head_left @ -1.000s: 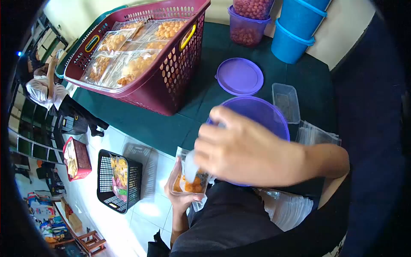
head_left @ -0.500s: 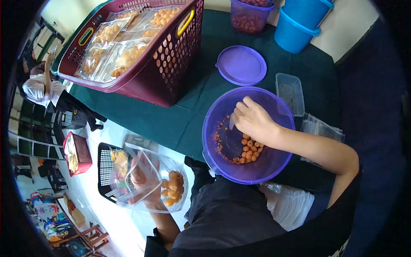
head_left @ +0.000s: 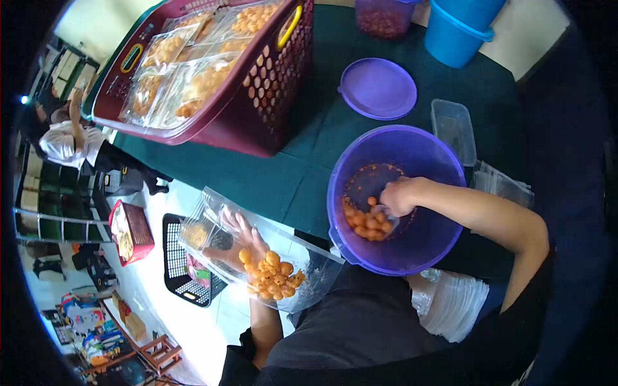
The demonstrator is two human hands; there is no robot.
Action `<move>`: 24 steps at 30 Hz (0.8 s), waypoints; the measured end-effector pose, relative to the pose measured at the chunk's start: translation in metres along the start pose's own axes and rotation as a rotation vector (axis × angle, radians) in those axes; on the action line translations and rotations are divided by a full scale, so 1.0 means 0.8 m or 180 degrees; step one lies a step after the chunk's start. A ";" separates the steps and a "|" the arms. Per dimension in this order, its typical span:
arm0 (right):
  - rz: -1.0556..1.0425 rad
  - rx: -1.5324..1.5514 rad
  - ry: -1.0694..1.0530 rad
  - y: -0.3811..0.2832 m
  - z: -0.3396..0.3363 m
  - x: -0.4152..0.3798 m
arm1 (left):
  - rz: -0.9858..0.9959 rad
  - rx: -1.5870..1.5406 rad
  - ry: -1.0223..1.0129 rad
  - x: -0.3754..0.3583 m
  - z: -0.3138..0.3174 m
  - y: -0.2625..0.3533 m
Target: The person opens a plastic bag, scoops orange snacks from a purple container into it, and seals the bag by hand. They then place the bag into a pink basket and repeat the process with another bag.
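Observation:
My left hand [head_left: 239, 243] holds a clear plastic bag [head_left: 315, 273] out over the floor, fingers stretched along it. Round orange snack balls [head_left: 275, 278] lie bunched in the bag's lower part. Inside a purple tub [head_left: 421, 147], my right hand [head_left: 400, 195] is closed around a small clear plastic scoop [head_left: 387, 213], mostly hidden by the fingers. More of the same snack balls [head_left: 364, 225] are heaped against the near left side of the tub, beside the scoop, with crumbs stuck around the bottom.
A maroon basket [head_left: 261, 125] full of packed snack bags stands on the green-covered table [head_left: 306, 138]. Nearby are a purple lid [head_left: 378, 89], a clear container [head_left: 452, 132], blue buckets [head_left: 454, 38] and stacked plastic bags [head_left: 454, 305]. A black basket [head_left: 174, 257] is on the floor; a person [head_left: 71, 141] stands behind.
My right hand has moved down in the tub to the snack balls, which are now gathered at the near left. The bag in my left hand has tilted and come closer to the tub.

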State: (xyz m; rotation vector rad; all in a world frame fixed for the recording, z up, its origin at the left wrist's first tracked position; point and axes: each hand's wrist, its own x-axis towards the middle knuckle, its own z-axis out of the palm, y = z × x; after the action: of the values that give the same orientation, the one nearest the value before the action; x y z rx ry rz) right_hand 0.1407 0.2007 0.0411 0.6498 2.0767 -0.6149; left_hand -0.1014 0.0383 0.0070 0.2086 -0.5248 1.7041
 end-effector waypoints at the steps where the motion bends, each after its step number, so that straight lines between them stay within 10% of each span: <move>1: -0.0172 0.0195 0.0196 -0.002 -0.003 0.000 | -0.0021 0.0081 0.0020 0.001 0.000 -0.002; 19: -0.1415 0.1720 0.0733 0.051 -0.074 -0.107 | -0.1174 0.0036 0.0649 0.050 0.055 -0.042; 24: -0.1263 0.1595 0.1243 0.059 -0.113 -0.186 | -0.1320 0.3440 0.1109 0.061 0.091 -0.083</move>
State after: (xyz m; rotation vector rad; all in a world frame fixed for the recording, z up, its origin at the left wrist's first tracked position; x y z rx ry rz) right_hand 0.1932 0.2594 0.2034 0.6759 2.4588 -1.3545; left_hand -0.0580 0.0565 0.1069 0.7150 0.7019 1.4092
